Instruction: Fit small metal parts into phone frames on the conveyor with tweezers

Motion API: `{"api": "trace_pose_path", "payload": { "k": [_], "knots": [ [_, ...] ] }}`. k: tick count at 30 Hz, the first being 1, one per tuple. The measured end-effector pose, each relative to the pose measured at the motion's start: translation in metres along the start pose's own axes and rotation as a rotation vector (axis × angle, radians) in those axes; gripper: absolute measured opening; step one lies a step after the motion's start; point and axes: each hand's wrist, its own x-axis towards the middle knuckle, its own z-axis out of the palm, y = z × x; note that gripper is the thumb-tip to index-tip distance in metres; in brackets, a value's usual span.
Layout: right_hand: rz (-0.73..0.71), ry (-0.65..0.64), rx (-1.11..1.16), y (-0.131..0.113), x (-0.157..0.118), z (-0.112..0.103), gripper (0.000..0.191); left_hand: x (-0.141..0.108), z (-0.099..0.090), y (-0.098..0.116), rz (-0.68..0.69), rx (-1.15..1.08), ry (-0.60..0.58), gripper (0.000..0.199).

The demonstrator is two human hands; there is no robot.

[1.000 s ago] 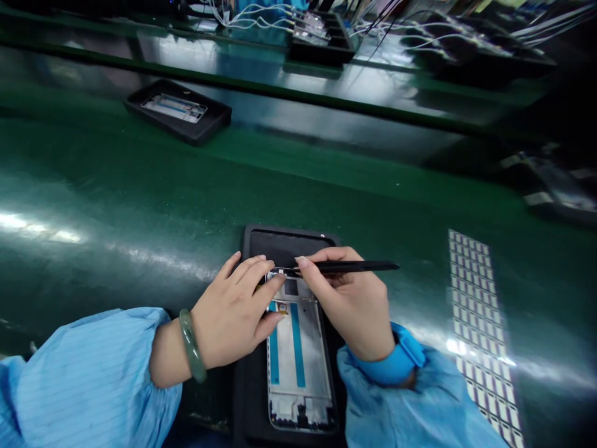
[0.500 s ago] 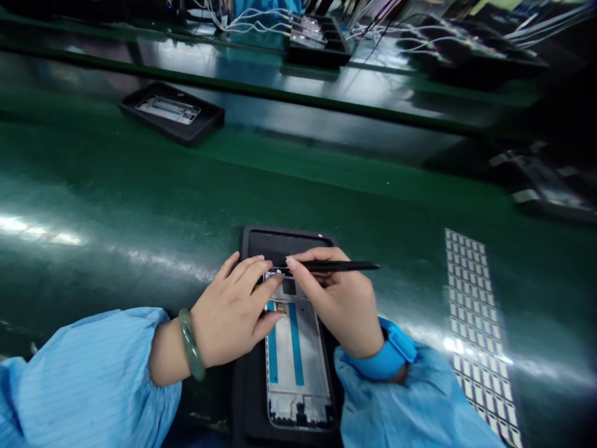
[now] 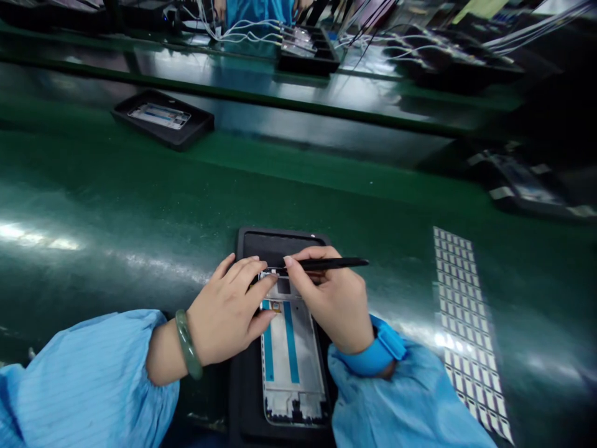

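A silver phone mid-frame (image 3: 303, 348) with blue strips lies in a black tray (image 3: 247, 386) in front of me. My left hand (image 3: 233, 305), a green bangle at its wrist, rests over the frame's upper left edge. Its fingers are stretched and apart, with the index fingertip touching near the top and the thumb by a small orange flex part (image 3: 277, 307). In my right hand (image 3: 333, 295) a pair of black tweezers (image 3: 342, 262) is pinched, tip pointing left at the frame's top edge. What the tip touches is too small to tell.
A sheet of small labels or pads (image 3: 461, 298) lies on the green table (image 3: 140, 186) to the right. Another black tray (image 3: 186, 134) with a phone frame sits at the back left. A dark fixture (image 3: 527, 180) stands far right; cables (image 3: 252, 31) run behind.
The view has shifted slightly, so everything sits a little further left. Both hands keep nearly the same pose on the frame, the tweezers still at its top edge.
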Motion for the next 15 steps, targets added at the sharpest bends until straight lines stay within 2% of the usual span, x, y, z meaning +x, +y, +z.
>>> {"api": "trace_pose_path", "payload": {
  "k": [5,8,12,15],
  "knots": [
    [0.036,-0.045,0.066,0.0014,0.0005,-0.0018,0.007,0.0003,-0.0005,0.0003,-0.001,0.000,-0.010,0.041],
    [-0.007,-0.067,0.059,0.0008,0.0003,-0.0005,0.006,0.0004,-0.0008,0.0007,0.002,0.001,-0.002,0.040],
    [-0.020,-0.013,-0.006,-0.0012,0.0001,-0.0002,0.006,0.0005,-0.0011,0.0008,0.002,0.000,-0.004,0.041],
    [0.001,-0.031,0.027,-0.0017,0.0007,-0.0008,0.008,0.0005,-0.0009,0.0002,0.004,-0.002,-0.006,0.042]
  ]
}}
